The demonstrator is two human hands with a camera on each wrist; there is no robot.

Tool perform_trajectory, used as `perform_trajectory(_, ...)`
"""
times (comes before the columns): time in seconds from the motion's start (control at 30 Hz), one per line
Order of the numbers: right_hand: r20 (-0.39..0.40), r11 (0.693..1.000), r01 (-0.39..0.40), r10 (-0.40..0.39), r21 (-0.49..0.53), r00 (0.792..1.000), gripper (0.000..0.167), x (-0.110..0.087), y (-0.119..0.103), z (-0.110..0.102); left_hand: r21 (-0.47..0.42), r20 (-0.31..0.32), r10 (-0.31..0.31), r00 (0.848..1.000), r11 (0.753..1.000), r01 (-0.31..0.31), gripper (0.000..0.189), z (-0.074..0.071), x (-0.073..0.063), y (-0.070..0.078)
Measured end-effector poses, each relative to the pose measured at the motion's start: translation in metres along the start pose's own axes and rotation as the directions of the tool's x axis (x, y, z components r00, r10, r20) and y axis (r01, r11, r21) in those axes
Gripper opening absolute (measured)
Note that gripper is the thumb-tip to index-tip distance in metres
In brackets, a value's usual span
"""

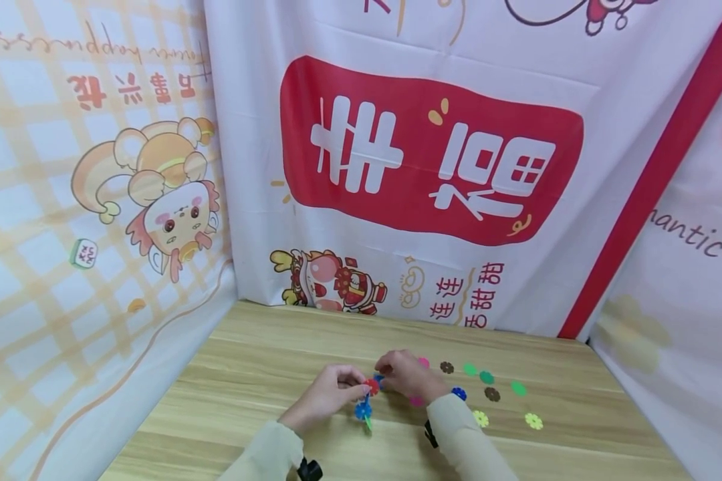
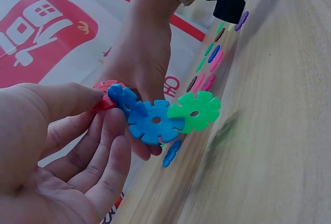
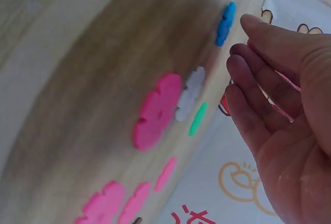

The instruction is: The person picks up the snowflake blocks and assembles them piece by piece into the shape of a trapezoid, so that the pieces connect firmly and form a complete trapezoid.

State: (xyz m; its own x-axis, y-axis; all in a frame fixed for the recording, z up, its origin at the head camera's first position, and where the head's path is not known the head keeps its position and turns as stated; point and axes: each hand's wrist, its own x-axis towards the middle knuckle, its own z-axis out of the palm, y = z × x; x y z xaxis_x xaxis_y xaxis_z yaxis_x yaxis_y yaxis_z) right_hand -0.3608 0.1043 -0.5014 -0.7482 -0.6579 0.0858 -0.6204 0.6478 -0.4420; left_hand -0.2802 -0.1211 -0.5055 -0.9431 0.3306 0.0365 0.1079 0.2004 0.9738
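My left hand (image 1: 331, 394) pinches a red notched flower disc (image 2: 106, 95) between thumb and fingers. Interlocked with it is a short chain: a small angled blue disc (image 2: 124, 99), a flatter blue disc (image 2: 155, 122) and a bright green disc (image 2: 195, 112) at the far end. In the head view this chain hangs down from the left fingertips. My right hand (image 1: 410, 374) is just beyond the chain, its fingers loosely bent with nothing between them in the right wrist view. Close to its thumb tip, a loose blue disc (image 3: 226, 24) lies on the table.
Several loose flower discs are spread to the right of my right hand, among them a brown disc (image 1: 492, 394), a yellow disc (image 1: 533, 421) and a teal disc (image 1: 487, 377). Printed cloth (image 1: 433, 153) hangs behind and beside the wooden table (image 1: 265, 341).
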Motion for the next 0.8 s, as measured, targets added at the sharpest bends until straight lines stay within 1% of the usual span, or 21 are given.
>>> perform_trajectory(0.17, 0.007, 0.999, -0.029, 0.030, -0.029, 1.000, 0.028, 0.0002, 0.0043, 0.0060, 0.000, 0.003, -0.003, 1.000, 1.000, 0.003, 0.017, 0.0005, -0.0010, 0.0001)
perform_trajectory(0.33, 0.018, 0.998, -0.052, 0.053, -0.018, 0.998, 0.026, -0.0002, 0.0029, 0.0060, 0.008, 0.003, -0.003, 1.000, 1.000, 0.003, 0.015, 0.0004, -0.0016, -0.0010)
perform_trajectory(0.5, 0.038, 0.998, -0.056, 0.056, -0.013, 0.998, 0.019, 0.0030, -0.0017, 0.0024, 0.012, 0.005, -0.001, 1.000, 1.000, 0.001, 0.016, 0.0001, -0.0013, 0.0001)
perform_trajectory(0.67, 0.068, 0.995, -0.099, 0.100, -0.015, 0.993, 0.010, 0.0063, -0.0006, 0.0019, 0.024, 0.003, -0.006, 1.000, 1.000, 0.006, 0.017, -0.0001, -0.0006, 0.0002)
perform_trajectory(0.73, 0.068, 0.993, -0.120, 0.120, 0.001, 0.991, 0.008, 0.0056, 0.0012, 0.0025, 0.028, 0.002, -0.009, 1.000, 1.000, 0.009, 0.017, 0.0001, -0.0007, -0.0005)
perform_trajectory(0.8, 0.059, 0.992, -0.121, 0.120, 0.024, 0.991, 0.009, 0.0030, 0.0033, 0.0028, 0.032, 0.003, -0.011, 1.000, 0.999, 0.011, 0.016, 0.0005, -0.0012, -0.0018)
